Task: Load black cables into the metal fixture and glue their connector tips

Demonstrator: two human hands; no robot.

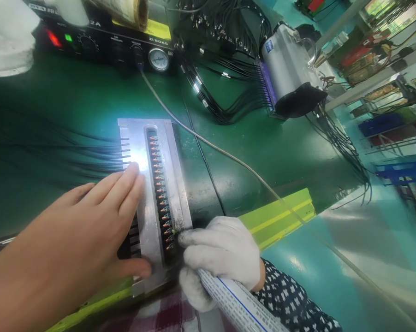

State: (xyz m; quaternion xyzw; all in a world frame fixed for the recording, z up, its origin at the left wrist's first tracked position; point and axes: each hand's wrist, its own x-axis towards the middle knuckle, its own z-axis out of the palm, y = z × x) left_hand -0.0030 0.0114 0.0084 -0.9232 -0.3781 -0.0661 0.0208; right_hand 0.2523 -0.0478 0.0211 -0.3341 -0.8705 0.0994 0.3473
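My bare left hand [86,221] lies on the left side of a flat metal fixture [180,180], fingers stretched out and thumb near its front end. Along a slot in the fixture runs a row of small copper-coloured wire ends [158,184]. Black cables [90,150] enter the fixture's left edge through notches. My right hand [225,253], in a white glove, is closed around a white printed tube [235,299] with a blue stripe. The tube's tip is at the front part of the slot, by the wire ends, partly hidden by the gloved fingers.
A black control box [100,44] with a gauge [158,59] stands at the back, and a thin hose [228,154] runs from it across the green table [73,97]. A silver cylindrical weight [291,64] sits over another cabled fixture. Yellow-green edging [280,216] lines the table's front.
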